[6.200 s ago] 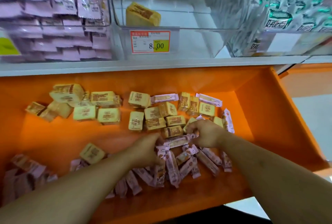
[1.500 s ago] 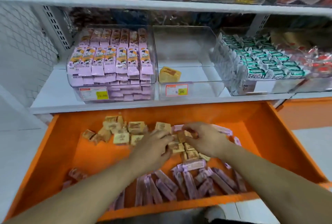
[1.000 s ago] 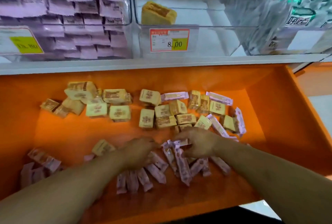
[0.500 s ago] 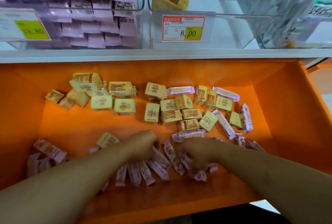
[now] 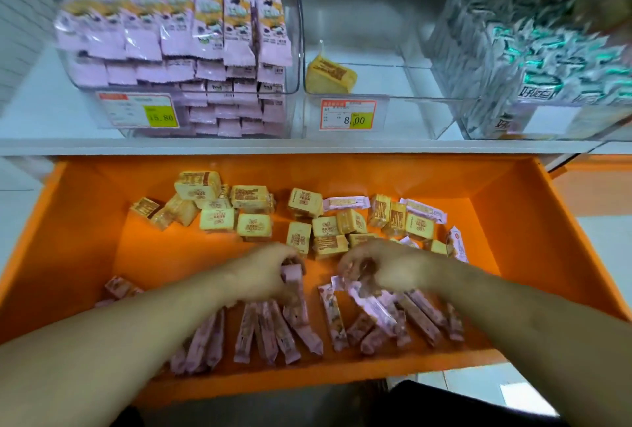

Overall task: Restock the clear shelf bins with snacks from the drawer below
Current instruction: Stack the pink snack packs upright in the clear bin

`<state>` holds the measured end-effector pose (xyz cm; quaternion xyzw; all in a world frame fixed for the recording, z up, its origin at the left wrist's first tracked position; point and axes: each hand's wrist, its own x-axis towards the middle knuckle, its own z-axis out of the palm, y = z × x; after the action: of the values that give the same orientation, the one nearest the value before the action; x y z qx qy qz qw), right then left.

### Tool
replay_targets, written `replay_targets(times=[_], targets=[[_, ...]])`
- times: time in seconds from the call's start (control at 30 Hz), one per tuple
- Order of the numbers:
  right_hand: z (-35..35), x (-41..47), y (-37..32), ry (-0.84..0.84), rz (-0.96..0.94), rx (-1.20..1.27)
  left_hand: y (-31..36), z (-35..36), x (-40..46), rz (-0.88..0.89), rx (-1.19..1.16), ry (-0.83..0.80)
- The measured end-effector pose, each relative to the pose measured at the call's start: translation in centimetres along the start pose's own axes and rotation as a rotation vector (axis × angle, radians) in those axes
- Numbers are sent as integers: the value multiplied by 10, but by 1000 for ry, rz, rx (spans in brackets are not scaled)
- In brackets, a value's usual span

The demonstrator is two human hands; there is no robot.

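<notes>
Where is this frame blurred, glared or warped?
Head view: right hand and the top right corner are motion-smeared; shelf edge bows from the wide lens; glare hazes the right bin; yellow packs and the 8.00 tag stay readable.

head view looks down, close over drawer (image 5: 513,221)

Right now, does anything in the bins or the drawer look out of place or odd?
Yes. The middle clear bin holds a single yellow snack pack, lying tilted, while its neighbours are full. In the orange drawer, a few pink bars lie mixed among the yellow packs at the back. Nothing looks spilled or damaged.
</notes>
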<state>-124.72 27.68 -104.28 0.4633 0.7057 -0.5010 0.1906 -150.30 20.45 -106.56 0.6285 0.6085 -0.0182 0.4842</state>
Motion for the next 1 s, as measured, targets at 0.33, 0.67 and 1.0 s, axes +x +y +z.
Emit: replay_targets(times=[0.33, 0.67, 1.0], targets=[[-61, -112, -114, 152, -515, 814, 83, -110, -115, 162, -650, 206], [-65, -134, -181, 356, -690, 626, 96, -135, -176, 180, -957, 203], [-68, -112, -227, 595, -636, 721, 82, -167, -175, 214, -844, 363]])
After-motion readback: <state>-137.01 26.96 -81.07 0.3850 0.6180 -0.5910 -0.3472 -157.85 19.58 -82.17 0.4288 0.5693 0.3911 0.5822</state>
